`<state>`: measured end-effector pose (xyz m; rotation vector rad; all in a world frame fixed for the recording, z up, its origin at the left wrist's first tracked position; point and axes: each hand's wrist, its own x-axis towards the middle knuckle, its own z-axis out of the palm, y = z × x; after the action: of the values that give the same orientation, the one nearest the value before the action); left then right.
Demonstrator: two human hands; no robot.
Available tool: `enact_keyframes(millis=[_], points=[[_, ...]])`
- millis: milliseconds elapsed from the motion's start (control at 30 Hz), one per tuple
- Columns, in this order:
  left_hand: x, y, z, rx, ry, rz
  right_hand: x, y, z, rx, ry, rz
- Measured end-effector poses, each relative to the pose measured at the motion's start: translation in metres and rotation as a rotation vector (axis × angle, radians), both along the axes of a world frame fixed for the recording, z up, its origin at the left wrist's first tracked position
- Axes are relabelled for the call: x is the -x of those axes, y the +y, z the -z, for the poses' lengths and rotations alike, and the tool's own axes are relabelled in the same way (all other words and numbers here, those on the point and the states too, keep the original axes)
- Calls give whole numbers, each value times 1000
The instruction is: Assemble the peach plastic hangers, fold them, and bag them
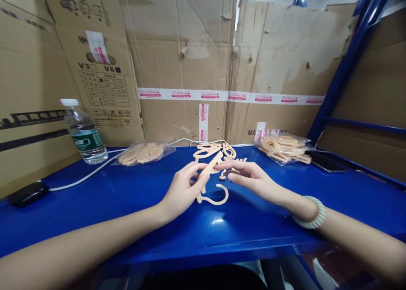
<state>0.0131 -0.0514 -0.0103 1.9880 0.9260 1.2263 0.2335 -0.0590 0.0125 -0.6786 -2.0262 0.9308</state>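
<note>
My left hand (184, 188) is closed round a flat, light wooden-coloured piece (209, 168), which slants up to the right. At the lower end of that piece, a curved hook (226, 197) of the same colour reaches out over the blue table. My right hand (253, 178) is beside the piece, fingers apart, with the index fingertip at its right edge; whether it grips anything there is too small to tell. More pale flat pieces (207, 149) lie just behind my hands. A small part with a dark end (222, 178) is between my hands.
On the blue table (133, 205), a bagged bundle of pale pieces (142, 152) lies left and another (282, 147) right, beside a phone (328, 162). A water bottle (85, 135), a black mouse (28, 192) and a white cable (85, 178) are at the left. Cardboard (180, 61) stands behind.
</note>
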Motion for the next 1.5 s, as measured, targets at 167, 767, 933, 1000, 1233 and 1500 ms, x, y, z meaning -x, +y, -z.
enact_keyframes(millis=[167, 767, 933, 1000, 1233, 1500], points=[[1, 3, 2, -25, -3, -51, 0, 6, 3, 113, 138, 102], [-1, 6, 0, -34, 21, -102, -4, 14, 8, 427, 381, -129], [0, 7, 1, -46, 42, -130, -3, 13, 4, 483, 437, -97], [0, 7, 1, -62, 56, -146, -3, 13, 3, 487, 439, -70], [1, 6, 2, -185, 160, -185, -1, 15, 9, 374, 401, 69], [5, 6, 2, -315, 292, -205, -1, 19, 14, 443, 373, 61]])
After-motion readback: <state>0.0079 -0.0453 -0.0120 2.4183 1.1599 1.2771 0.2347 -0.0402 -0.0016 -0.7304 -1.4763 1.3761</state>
